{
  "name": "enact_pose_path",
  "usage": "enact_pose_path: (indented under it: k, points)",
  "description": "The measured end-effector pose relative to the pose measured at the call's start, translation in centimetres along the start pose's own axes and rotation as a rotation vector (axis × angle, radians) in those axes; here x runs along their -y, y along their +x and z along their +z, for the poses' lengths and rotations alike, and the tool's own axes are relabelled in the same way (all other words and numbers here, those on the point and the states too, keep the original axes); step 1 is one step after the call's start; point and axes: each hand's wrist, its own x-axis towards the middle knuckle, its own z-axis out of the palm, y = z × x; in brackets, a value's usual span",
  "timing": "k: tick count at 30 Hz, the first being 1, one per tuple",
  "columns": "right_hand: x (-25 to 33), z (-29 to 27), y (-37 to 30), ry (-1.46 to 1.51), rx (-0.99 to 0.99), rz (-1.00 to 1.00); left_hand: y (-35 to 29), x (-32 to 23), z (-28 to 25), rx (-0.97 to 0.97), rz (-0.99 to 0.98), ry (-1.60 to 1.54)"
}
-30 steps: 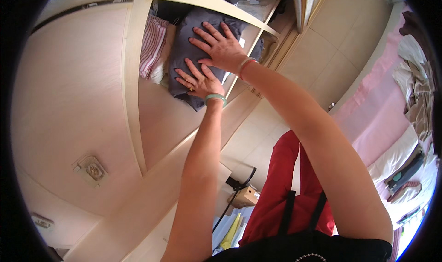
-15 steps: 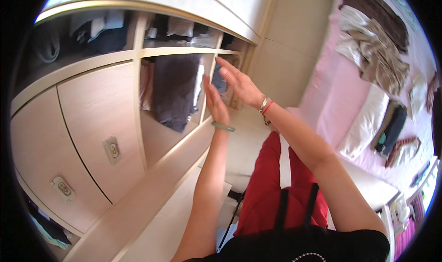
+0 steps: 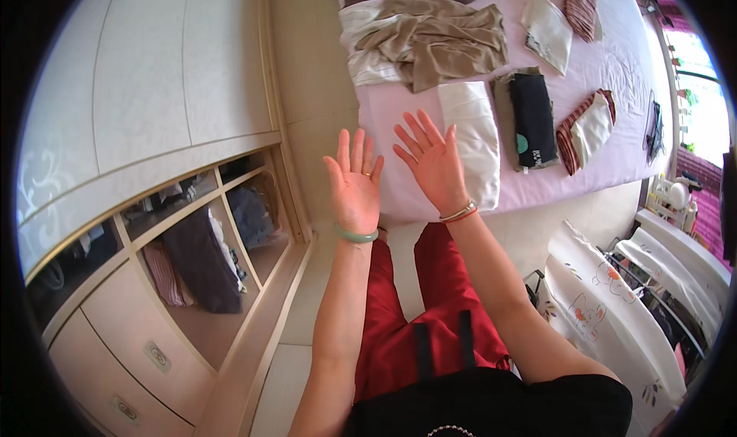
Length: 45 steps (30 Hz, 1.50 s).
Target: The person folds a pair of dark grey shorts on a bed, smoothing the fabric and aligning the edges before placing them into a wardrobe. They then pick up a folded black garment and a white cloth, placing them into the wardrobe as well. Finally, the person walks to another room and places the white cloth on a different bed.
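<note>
A bed (image 3: 606, 61) with a pale pink sheet stands on a tiled floor (image 3: 307, 76), across from a pale wooden wardrobe (image 3: 127, 306) showing two handles (image 3: 157, 356). One dark garment (image 3: 201, 260) hangs over in an open compartment. On the bed lie one white folded cloth (image 3: 474, 145) at the near edge, one rumpled brown cloth (image 3: 453, 46), one folded black garment (image 3: 533, 118) and two red-striped pieces (image 3: 581, 7). Left hand (image 3: 355, 190) and right hand (image 3: 439, 167) each have a wide-spread grip, holding nothing; the right is nearer the white folded cloth.
</note>
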Motion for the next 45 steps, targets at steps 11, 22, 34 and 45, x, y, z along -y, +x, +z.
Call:
enact_pose_path:
  k: [11,22,34,45]
  points:
    - [13.2,-12.6,-0.2,0.129,-0.208,-0.171,6.9,12.4,10.6,0.101,-0.281,0.093]
    - [23.2,-22.6,-0.1,0.107,-0.379,-0.279,10.7,23.3,16.7,0.057,-0.447,0.317]
    - [29.9,-31.9,4.5,-0.604,-0.664,-0.288,15.9,31.9,17.3,-0.109,-0.312,0.578]
    - [31.9,-33.5,5.1,-1.048,-0.611,-0.01,15.9,33.1,19.0,-0.309,-0.353,0.801]
